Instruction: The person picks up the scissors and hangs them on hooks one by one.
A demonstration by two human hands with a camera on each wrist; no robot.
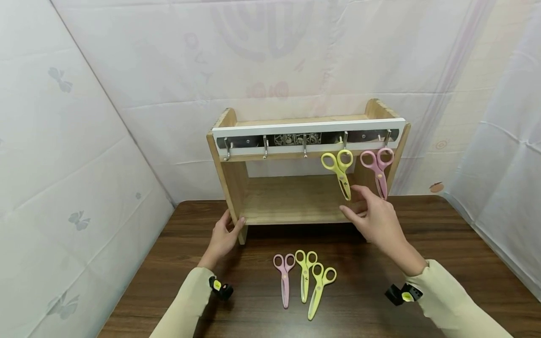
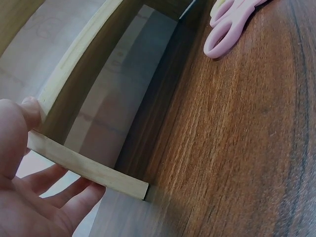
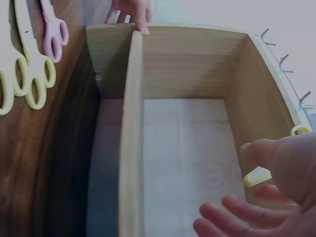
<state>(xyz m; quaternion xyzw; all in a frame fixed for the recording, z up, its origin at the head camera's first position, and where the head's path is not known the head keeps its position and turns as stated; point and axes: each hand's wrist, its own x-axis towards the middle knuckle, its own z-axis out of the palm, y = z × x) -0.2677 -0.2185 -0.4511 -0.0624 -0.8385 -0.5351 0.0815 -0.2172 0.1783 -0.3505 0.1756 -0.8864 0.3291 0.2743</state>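
My left hand [image 1: 223,237] grips the left side panel of a small wooden shelf [image 1: 296,197], thumb on the front edge and fingers round the outside. Yellow scissors [image 1: 341,172] hang by a handle loop from a hook on the shelf's white front rail [image 1: 313,126], blades down. Just below and right of their tip is my right hand [image 1: 378,220], its thumb and fingers spread apart with nothing between them. Pink scissors [image 1: 379,170] hang from the rightmost hook, above that hand. In the right wrist view the right hand [image 3: 276,197] partly hides the yellow scissors [image 3: 257,176].
On the dark wood table [image 1: 190,305], in front of the shelf, lie pink scissors [image 1: 284,280] and two yellow pairs, one yellow pair [image 1: 305,276] beside the other yellow pair [image 1: 320,290]. Three bare hooks [image 1: 265,146] line the rail's left and middle. Patterned white cloth [image 1: 296,61] hangs behind.
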